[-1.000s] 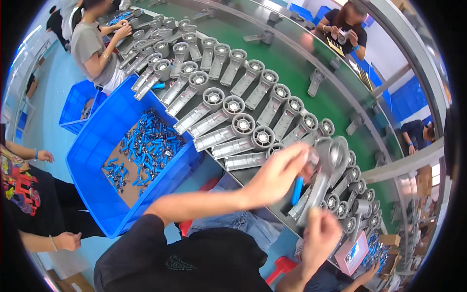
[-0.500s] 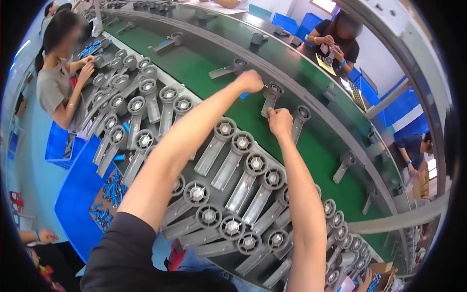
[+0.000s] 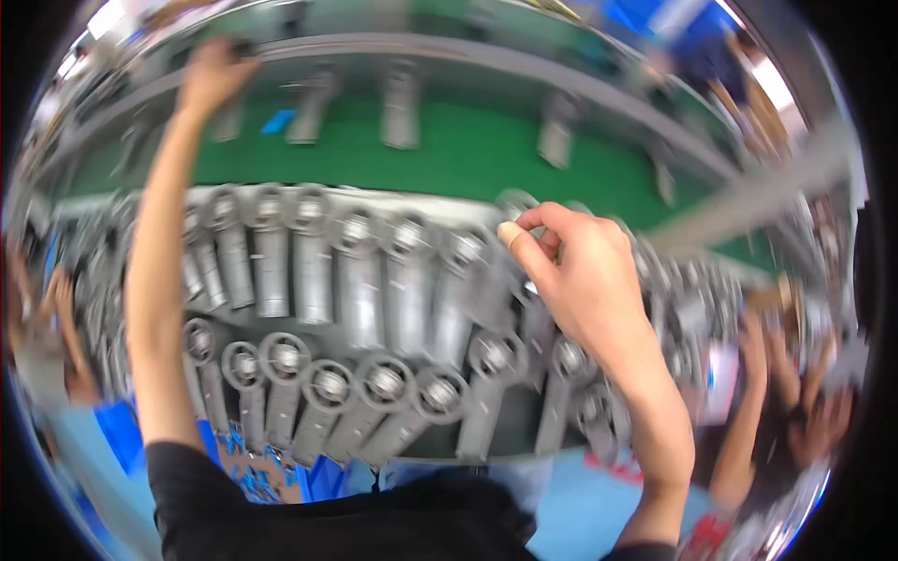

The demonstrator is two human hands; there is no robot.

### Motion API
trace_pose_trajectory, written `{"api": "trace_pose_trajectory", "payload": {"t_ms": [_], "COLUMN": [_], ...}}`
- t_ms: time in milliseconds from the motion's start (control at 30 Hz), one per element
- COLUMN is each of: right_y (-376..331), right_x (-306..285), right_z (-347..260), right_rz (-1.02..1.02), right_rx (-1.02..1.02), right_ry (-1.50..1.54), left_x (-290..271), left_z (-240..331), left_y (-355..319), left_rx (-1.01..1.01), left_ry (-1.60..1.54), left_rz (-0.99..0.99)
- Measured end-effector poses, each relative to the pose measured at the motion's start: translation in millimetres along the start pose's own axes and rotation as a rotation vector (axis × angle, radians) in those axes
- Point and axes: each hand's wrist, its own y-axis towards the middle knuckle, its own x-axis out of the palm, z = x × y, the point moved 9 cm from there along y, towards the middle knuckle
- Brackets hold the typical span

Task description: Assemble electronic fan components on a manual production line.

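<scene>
Left hand [image 3: 217, 75] and right hand [image 3: 585, 266] have moved apart: left fingers blurred near rail [image 3: 374, 44], hold unclear; right thumb and forefinger close together, grasp unclear, casings [image 3: 454, 294] below fingertips.

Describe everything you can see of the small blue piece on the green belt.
The blue piece is short, bright blue and strip-like, too blurred to show its material or separate parts. It lies at a slant on the green belt, just left of a grey handled part, to the lower right of the left hand. Neither hand touches it; whether it touches the grey part is unclear.
</scene>
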Motion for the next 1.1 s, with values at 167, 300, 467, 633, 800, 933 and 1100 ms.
{"api": "trace_pose_trajectory", "payload": {"t_ms": [167, 300, 467, 633, 800, 933, 1100], "right_y": [-183, -300, -327, -302, -311, -330, -328], "right_x": [-97, -172, -196, -176, -167, -217, -212], "right_z": [127, 225, 338, 359, 373, 348, 298], "right_rz": [0.156, 0.397, 0.273, -0.050, -0.114, 0.265, 0.542], "right_rx": [0.570, 0.697, 0.593, 0.596, 0.597, 0.558, 0.363], "right_ry": [0.083, -0.129, -0.331, -0.143, -0.311, -0.120, 0.655], "left_x": [-90, -179, -215, -178, -163, -143, -123], "left_z": [85, 248, 402, 440, 456, 460, 453], "left_y": [-29, -142, -261, -328, -352, -353, -356], "left_rx": [0.150, 0.165, 0.160, -0.065, -0.087, -0.031, -0.235], "left_ry": [-0.068, -0.505, -0.646, -0.611, -0.591, -0.514, -0.600], "left_rz": [0.042, -0.056, -0.281, -0.321, -0.316, -0.286, -0.423]}}
